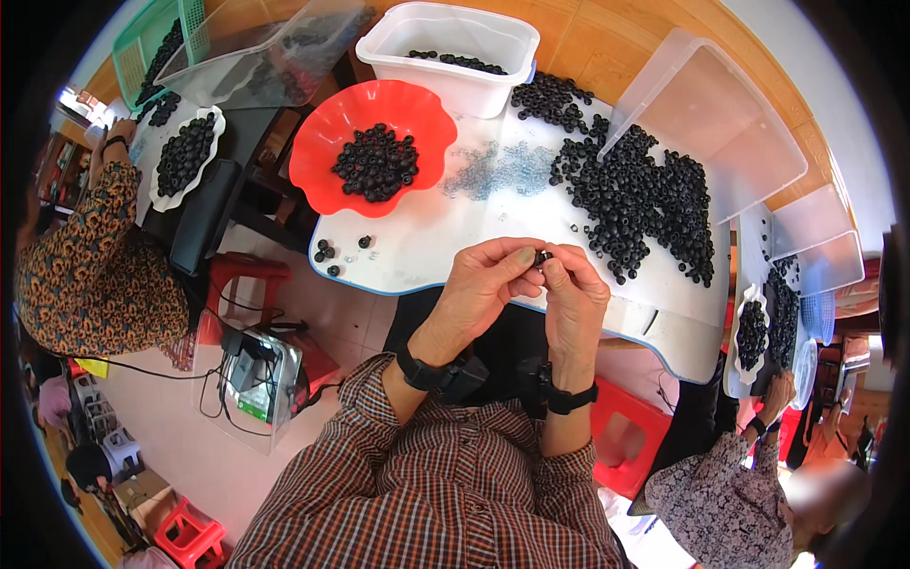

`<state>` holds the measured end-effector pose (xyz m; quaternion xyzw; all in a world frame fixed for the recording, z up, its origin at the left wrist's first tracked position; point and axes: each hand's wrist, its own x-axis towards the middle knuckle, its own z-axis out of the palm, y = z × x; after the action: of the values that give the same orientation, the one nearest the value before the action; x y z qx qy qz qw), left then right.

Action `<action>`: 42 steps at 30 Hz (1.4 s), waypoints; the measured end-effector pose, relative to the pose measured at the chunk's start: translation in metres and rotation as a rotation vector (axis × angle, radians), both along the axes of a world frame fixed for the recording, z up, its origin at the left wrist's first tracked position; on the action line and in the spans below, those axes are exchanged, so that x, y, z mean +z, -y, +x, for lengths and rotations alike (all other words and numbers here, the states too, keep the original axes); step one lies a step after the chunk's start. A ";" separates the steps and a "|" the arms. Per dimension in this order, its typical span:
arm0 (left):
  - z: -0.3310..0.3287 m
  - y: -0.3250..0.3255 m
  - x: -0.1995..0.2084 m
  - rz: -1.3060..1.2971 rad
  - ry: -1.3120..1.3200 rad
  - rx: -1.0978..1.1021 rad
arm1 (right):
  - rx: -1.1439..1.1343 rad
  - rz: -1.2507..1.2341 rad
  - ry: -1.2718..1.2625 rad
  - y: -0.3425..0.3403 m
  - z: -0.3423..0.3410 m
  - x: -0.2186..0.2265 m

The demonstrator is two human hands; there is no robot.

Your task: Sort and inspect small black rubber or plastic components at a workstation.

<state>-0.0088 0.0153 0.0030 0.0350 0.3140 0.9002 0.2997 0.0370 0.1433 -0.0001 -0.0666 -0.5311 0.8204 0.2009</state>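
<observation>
My left hand [479,289] and my right hand [576,296] meet above the front edge of the white table [408,251]. Between their fingertips is a small black round part [541,258], pinched from both sides; the fingers hide most of it. Ahead and to the right spreads a heap of similar black parts [630,194]. Tiny clear pieces [512,169] lie scattered just left of that heap. A red wavy-rimmed bowl [308,152] at the left holds more black parts, and a few loose ones [325,251] sit below it.
A white tub [450,28] with black parts stands at the back. Clear plastic bins [720,114] rest tilted at the right. Co-workers sit left [104,256] and right [725,498], beside white dishes of black parts. Red stools [630,436] stand on the floor.
</observation>
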 end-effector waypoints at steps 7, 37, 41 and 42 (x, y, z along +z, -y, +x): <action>0.001 -0.002 -0.001 0.009 -0.032 0.021 | 0.008 -0.020 -0.010 0.001 0.001 0.000; 0.010 0.009 0.017 -0.384 -0.196 0.181 | -0.176 0.933 -0.019 0.017 0.007 0.028; 0.006 0.014 0.013 -0.401 -0.171 0.116 | -0.108 0.887 0.033 0.017 0.010 0.027; 0.006 0.013 0.012 -0.402 -0.170 0.116 | -0.079 0.864 0.053 0.017 0.011 0.028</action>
<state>-0.0029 0.0020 0.0150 0.0322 0.5125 0.8291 0.2209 0.0475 0.1258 0.0282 -0.0177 -0.8278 0.5123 0.2278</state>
